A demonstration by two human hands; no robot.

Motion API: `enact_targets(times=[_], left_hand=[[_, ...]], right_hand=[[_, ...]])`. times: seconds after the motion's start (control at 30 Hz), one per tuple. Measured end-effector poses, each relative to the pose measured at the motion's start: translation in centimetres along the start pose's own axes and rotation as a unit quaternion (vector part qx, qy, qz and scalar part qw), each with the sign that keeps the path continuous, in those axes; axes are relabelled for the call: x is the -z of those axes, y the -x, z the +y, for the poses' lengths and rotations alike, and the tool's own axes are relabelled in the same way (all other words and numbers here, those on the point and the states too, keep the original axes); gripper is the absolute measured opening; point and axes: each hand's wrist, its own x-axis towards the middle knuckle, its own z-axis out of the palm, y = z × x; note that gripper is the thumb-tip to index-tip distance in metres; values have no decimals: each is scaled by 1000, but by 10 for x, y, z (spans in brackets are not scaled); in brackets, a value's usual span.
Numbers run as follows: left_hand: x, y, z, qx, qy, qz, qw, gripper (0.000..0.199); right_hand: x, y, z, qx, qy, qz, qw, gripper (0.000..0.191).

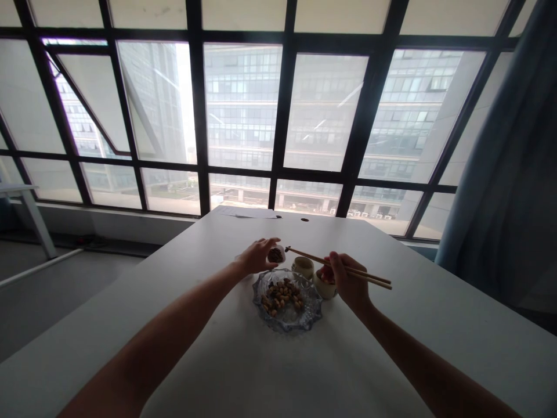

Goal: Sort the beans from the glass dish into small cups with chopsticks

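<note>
My left hand grips a small white cup, tilted so that the dark brown pieces inside show. Wrapped round a pair of wooden chopsticks is my right hand. A small dark piece is at the chopstick tips, just beside the white cup. Below both hands stands a scalloped clear glass dish, holding a heap of brown nuts or seeds. Behind its right side sits a small pale cup. Another pale cup, partly hidden by my right hand, contains red pieces.
The dishes stand on a white table. Papers and two dark round spots lie near its far edge. Beyond are large framed windows, one tilted open. A blue-grey curtain hangs at right; another white table stands left.
</note>
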Motion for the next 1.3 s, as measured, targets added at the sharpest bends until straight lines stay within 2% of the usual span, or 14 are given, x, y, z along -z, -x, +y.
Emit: enact_targets(times=[0.2,0.33,0.37,0.5,0.57,0.63,0.7,0.8,0.93,1.03,1.13,1.2,1.3], left_hand=[[-1,0,2,-4,-3,4,1000,74],[-3,1,0,22,-15,-15,1000,75],[-4,0,-1,33,-19,-22,999,74],[-4,-5,-2,106,-34,-66,992,70],[-2,-6,0,127,-37,-82,988,69],[3,-5,3,130,-47,-86,987,68],[10,1,6,124,-61,-75,988,66],[22,18,3,118,-71,-21,990,59],[30,51,-12,152,-60,57,985,57],[25,74,-26,186,-10,107,977,56],[14,90,-35,208,46,135,968,57],[7,97,-37,225,69,135,963,61],[3,100,-35,251,64,107,960,68]], right_hand=[[-23,-13,16,4,20,-103,994,45],[-10,-16,-2,-30,3,-76,997,54],[-4,-15,-8,-43,7,-88,995,56],[10,-7,-25,-106,47,-233,965,59],[9,-1,-25,-129,60,-278,950,59],[3,4,-20,-138,55,-278,949,59],[-3,6,-15,-134,43,-250,958,58],[-5,4,-9,-116,35,-217,969,56],[6,-1,-11,-87,52,-207,973,55],[16,-4,-19,-64,78,-214,972,56],[19,-4,-27,-52,104,-229,966,55],[17,-3,-28,-52,112,-231,965,55],[12,0,-24,-63,114,-221,966,55]])
